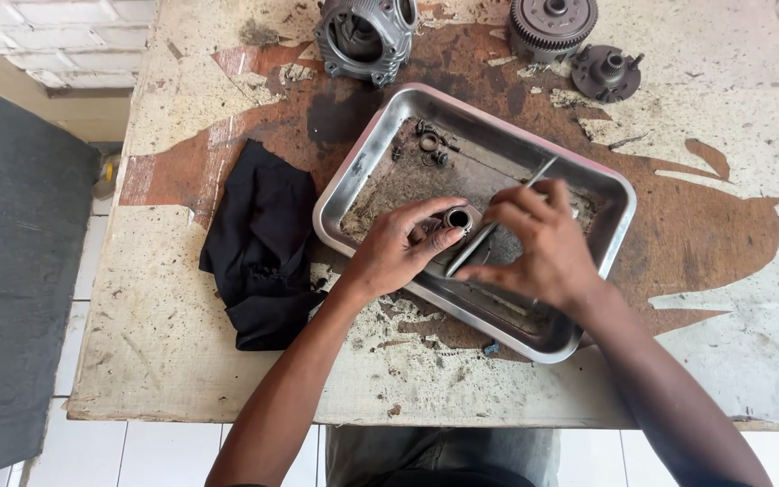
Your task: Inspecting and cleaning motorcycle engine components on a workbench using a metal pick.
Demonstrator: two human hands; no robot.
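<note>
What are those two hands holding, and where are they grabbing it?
The left hand pinches a small metal ring by its rim. The right hand grips a thin metal rod around its middle.

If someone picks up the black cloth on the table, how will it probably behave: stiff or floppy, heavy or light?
The black cloth lies crumpled in soft folds, so it would likely hang floppy and lose its shape when lifted. It looks thin, so probably light. On the rough, flaking table it would probably drag and bunch rather than slide when pushed.

You stand at a worn table [227, 361] with peeling pale paint over brown patches; below its near edge lies white tiled floor [92, 446], a dark mat [11, 271] at left.
</note>
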